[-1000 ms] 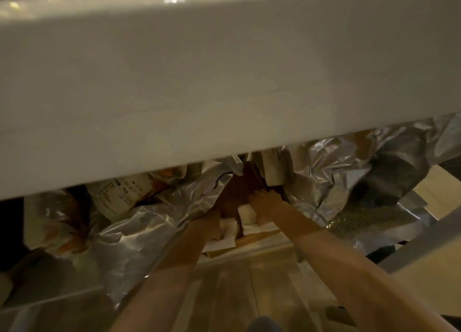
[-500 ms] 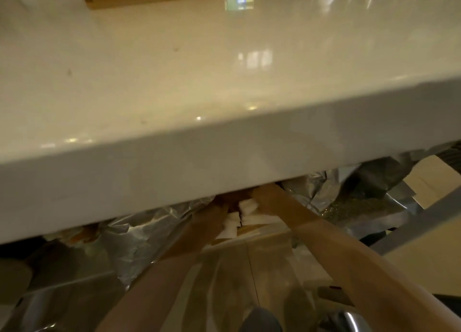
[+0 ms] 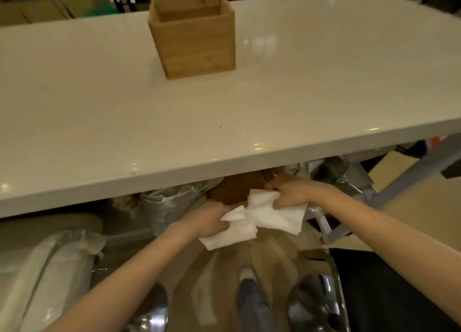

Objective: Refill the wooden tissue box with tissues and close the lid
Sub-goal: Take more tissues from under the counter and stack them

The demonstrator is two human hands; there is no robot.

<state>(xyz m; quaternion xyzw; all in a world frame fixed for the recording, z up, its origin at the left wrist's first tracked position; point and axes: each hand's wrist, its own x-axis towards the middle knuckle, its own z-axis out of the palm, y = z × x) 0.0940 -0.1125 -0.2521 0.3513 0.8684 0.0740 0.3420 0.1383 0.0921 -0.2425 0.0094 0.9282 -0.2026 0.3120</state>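
Head view shows the white worktop (image 3: 274,102) carrying the open wooden tissue box (image 3: 197,42); below its edge, left hand (image 3: 208,219) and right hand (image 3: 290,194) both clutch the tissues (image 3: 257,219). Lifting them together, squared, should ease insertion.

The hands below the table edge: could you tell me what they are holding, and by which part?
White tissues: left hand grips their left end, right hand their upper right.

Glossy white table (image 3: 324,87), open wooden tissue box (image 3: 197,39) standing on it
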